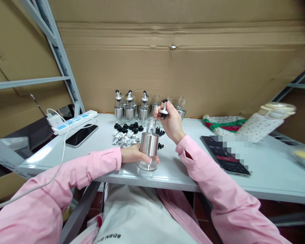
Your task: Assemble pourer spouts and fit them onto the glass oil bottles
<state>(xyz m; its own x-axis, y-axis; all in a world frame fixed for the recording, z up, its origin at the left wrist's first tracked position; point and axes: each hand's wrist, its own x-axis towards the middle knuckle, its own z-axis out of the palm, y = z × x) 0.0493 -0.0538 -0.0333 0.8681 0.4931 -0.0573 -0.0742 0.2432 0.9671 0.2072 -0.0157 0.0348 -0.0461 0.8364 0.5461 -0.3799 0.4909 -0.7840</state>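
A glass oil bottle [149, 144] with a steel band round its middle stands near the table's front edge, its neck uncapped. My left hand [136, 155] is wrapped round its lower part. Just above and right of the neck, my right hand [171, 118] pinches a silver pour spout [164, 110] with black parts, apart from the bottle. Behind the bottle lie silver spout pieces [125, 138], black stoppers [128, 127] and small black parts [160, 131], partly hidden by the bottle.
Several steel-banded bottles [130, 112] line the cardboard wall, some with spouts. To the left are a power strip [77, 122] and a phone [81, 135]. On the right lie another phone [225, 156], a dotted white flask [263, 123] and a coloured bag [223, 123].
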